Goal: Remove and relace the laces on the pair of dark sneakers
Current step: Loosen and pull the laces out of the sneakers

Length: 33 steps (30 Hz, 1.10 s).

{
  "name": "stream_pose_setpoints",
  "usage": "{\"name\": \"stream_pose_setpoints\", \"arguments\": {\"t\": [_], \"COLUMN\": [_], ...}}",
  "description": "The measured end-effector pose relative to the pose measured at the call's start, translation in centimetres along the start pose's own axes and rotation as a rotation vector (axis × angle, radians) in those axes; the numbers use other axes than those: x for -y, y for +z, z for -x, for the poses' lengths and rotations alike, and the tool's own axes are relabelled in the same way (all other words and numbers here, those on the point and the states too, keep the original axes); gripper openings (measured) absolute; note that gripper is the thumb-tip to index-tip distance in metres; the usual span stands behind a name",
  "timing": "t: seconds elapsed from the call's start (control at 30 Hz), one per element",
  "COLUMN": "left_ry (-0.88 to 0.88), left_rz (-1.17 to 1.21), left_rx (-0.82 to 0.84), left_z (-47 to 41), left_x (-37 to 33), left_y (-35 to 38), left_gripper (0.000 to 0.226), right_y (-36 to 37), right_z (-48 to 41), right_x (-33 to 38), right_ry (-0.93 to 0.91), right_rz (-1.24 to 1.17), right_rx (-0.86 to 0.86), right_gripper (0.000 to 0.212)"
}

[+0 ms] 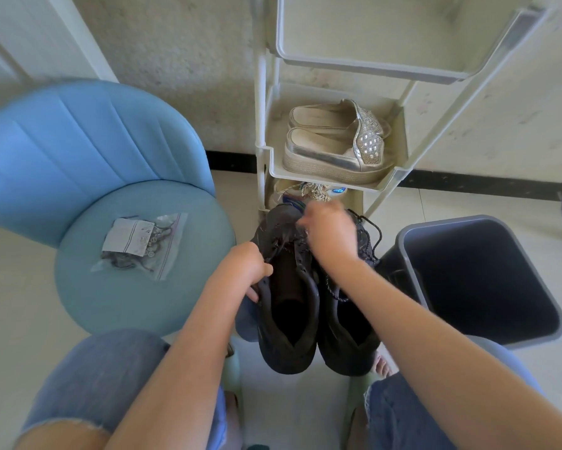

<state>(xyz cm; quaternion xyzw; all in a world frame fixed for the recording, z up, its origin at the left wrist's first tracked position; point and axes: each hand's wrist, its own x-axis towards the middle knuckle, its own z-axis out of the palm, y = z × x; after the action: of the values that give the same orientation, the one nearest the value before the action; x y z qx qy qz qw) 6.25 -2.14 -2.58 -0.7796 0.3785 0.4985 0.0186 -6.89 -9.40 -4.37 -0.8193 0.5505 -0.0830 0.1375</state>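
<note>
Knees, left hand gripping sneaker, right hand over laces

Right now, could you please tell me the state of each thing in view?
Left hand, gripping the chair-side sneaker.
Right hand, blurred above the sneakers, grip unclear.
Bin-side sneaker, lace loose and trailing.
Zip bag, lying on the blue chair.
Grey bin, open, nothing visible inside.
Silver shoes, side by side on the rack shelf.
</note>
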Motion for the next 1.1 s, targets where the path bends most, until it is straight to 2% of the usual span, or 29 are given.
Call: {"name": "stream_pose_setpoints", "arguments": {"t": [0.07, 0.1, 0.17, 0.23, 0.33, 0.47, 0.67, 0.8, 0.9, 0.97, 1.1], "left_ry": [0.002, -0.003, -0.017, -0.012, 0.015, 0.007, -0.024, -0.079, -0.044, -0.044, -0.076], "left_rz": [0.009, 0.009, 0.001, 0.002, 0.037, 0.033, 0.013, 0.01, 0.02, 0.034, 0.049], "left_rx": [0.009, 0.007, -0.001, -0.017, -0.019, -0.008, 0.039, 0.078, 0.062, 0.048, 0.042], "left_z": [-0.2, -0.2, -0.1, 0.0, 0.1, 0.0, 0.3, 0.4, 0.5, 0.4, 0.4], "left_x": [0.0, -0.1, -0.3, -0.5, -0.3, -0.1, -0.3, -0.7, -0.7, -0.5, -0.6], "left_y": [0.0, 0.0, 0.1, 0.2, 0.2, 0.1, 0.0, -0.1, 0.0, 0.0, -0.1], "left_gripper": [0.027, 0.021, 0.018, 0.014, 0.009, 0.011, 0.014, 0.013, 0.023, 0.026, 0.013], "right_y": [-1.1, -1.4, -1.4, -1.0, 0.4, 1.7, 1.2, 0.5, 1.2, 1.2, 1.2], "right_z": [-0.7, -0.9, -0.6, 0.1, 1.2, 1.7, 1.6, 1.3, 1.3, 1.3, 0.5], "right_x": [-1.6, -2.0, -1.8, -0.4, 1.2, 1.4, 1.7, 2.0, 1.7, 1.4, 1.1], "right_ry": [0.265, 0.288, 0.167, -0.067, -0.357, -0.41, -0.28, -0.098, -0.023, 0.0, 0.014], "right_rz": [-0.228, -0.234, -0.145, -0.119, 0.039, 0.147, 0.084, -0.052, -0.096, -0.176, -0.193], "right_rx": [-0.061, -0.04, 0.045, 0.123, 0.222, 0.216, 0.295, 0.425, 0.538, 0.543, 0.487], "right_gripper": [0.014, 0.016, 0.024, 0.041, 0.034, 0.038, 0.026, 0.033, 0.035, 0.031, 0.019]}}
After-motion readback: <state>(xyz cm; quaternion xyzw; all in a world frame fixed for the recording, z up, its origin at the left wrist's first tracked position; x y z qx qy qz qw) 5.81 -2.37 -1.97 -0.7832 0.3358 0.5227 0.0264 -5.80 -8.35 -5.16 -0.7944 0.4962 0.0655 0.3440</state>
